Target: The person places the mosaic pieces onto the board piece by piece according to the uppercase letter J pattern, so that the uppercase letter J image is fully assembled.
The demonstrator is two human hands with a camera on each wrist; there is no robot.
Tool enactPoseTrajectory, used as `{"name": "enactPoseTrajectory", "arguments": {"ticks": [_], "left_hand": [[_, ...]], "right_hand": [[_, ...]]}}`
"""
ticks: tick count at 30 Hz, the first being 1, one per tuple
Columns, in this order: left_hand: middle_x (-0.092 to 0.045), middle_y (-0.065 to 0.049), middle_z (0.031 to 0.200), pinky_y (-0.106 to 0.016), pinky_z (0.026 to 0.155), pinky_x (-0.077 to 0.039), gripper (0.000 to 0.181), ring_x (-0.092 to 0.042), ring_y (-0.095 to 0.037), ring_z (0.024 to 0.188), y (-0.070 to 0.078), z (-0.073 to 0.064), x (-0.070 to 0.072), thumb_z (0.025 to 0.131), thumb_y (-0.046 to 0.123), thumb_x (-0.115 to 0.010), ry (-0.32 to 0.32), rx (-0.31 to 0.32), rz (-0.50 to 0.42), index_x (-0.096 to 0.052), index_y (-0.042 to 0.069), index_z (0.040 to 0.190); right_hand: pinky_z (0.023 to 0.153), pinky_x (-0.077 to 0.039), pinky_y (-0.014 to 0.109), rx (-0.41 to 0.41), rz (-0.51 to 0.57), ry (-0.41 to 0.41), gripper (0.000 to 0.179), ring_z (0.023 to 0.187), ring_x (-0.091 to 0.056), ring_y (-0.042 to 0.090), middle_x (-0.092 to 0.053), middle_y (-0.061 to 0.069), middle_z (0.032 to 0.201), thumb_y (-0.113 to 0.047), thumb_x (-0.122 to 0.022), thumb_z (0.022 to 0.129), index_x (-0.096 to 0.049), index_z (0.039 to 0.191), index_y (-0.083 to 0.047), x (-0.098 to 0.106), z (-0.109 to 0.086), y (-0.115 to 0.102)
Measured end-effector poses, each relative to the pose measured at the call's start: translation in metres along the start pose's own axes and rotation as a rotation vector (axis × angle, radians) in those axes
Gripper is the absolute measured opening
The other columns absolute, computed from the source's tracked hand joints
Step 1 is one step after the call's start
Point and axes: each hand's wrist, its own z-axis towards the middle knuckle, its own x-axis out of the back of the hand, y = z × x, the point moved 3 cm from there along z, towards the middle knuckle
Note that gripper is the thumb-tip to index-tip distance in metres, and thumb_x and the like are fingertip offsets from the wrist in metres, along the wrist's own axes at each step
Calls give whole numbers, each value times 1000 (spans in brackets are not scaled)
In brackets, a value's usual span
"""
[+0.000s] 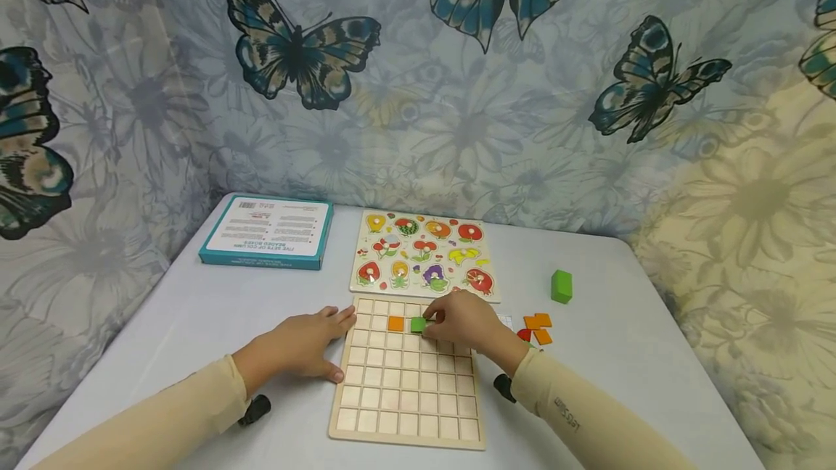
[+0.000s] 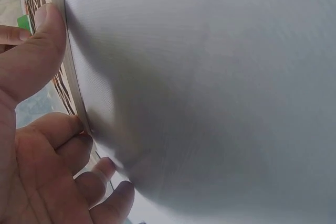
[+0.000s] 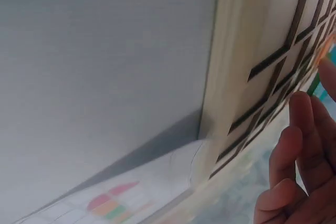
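1. The left hand (image 1: pixel 294 346), fingers relaxed, touched the board (image 1: pixel 409 378) at left.
2. The right hand (image 1: pixel 461 320) pinched a green square (image 1: pixel 417 325) at the board's far part, right of an orange square (image 1: pixel 395 323).

Right fingers (image 1: pixel 441 304) partly hide the green tile (image 1: pixel 417 325); the printed card (image 3: pixel 126 198) looks blurred.

The head view looks forward and down over the white table (image 1: pixel 640 339); 2 wrist views, close and tilted sideways, each share the gridded wooden board (image 1: pixel 408 379) with it.
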Motion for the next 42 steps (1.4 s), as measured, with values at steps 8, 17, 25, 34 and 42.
{"name": "enactPoseTrajectory", "arguments": {"ticks": [8,17,25,34,42], "left_hand": [[-28,4,158,-53,103,-37,100,-28,-28,143,0,-1,2,72,56,-79,-1,-8,-12,-37,14,153],[-27,4,159,-52,103,-38,101,-27,-27,144,-1,1,1,72,58,-78,-6,-1,-9,-36,15,153],[-28,4,159,-53,103,-38,101,-27,-28,143,-1,0,2,72,57,-79,4,0,-18,-37,15,153],[-27,5,159,-53,104,-36,101,-26,-27,144,-3,-2,1,71,57,-79,-14,2,-28,-37,15,153],[-27,2,159,-55,104,-36,101,-25,-30,144,-2,1,-1,72,55,-80,-6,-7,-39,-37,13,152]], "right_hand": [[61,-45,27,0,-54,-12,28,65,-53,4,-60,-16,74,-41,-82,77,-78,100,-27,-7,9,0],[59,-46,24,61,-64,8,17,69,-56,2,-69,-15,78,-37,-80,81,-80,92,-25,-4,11,-8],[56,-44,27,-1,-66,2,24,62,-53,5,-62,-15,72,-39,-77,83,-78,102,-24,3,7,1],[59,-46,31,-304,40,35,27,71,-54,16,-63,-2,85,-29,-74,87,-75,110,-14,49,-43,112],[61,-44,34,-377,-2,-6,28,76,-51,21,-60,2,87,-22,-72,87,-74,111,-9,63,-89,182]]}}
